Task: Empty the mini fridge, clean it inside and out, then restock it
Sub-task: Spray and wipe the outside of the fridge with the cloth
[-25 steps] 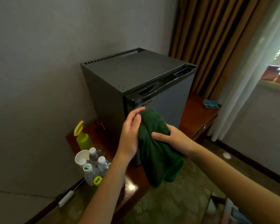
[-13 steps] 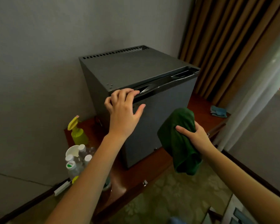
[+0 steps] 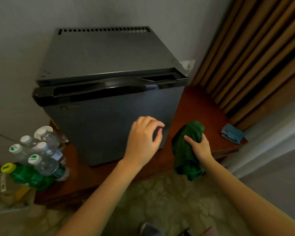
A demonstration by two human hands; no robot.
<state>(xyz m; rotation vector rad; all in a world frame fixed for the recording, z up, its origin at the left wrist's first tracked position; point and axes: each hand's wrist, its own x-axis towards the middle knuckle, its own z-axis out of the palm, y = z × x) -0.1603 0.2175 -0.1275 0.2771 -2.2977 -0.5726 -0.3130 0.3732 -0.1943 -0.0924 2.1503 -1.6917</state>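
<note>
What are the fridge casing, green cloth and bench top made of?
Dark grey mini fridge casing: likely painted sheet metal, matte; punched vent slots, screws.
Dark green cloth: soft fabric, maybe microfibre; bunches and drapes.
Reddish-brown bench top: probably varnished wood; sheen.

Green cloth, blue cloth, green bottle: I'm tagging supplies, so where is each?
green cloth (image 3: 181, 155): head view, middle of the bunched fabric.
blue cloth (image 3: 232, 133): head view, middle of the folded pile.
green bottle (image 3: 30, 176): head view, body below the yellow cap.

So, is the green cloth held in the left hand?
No, the right hand grips the green cloth, while the left hand holds no cloth.
</note>
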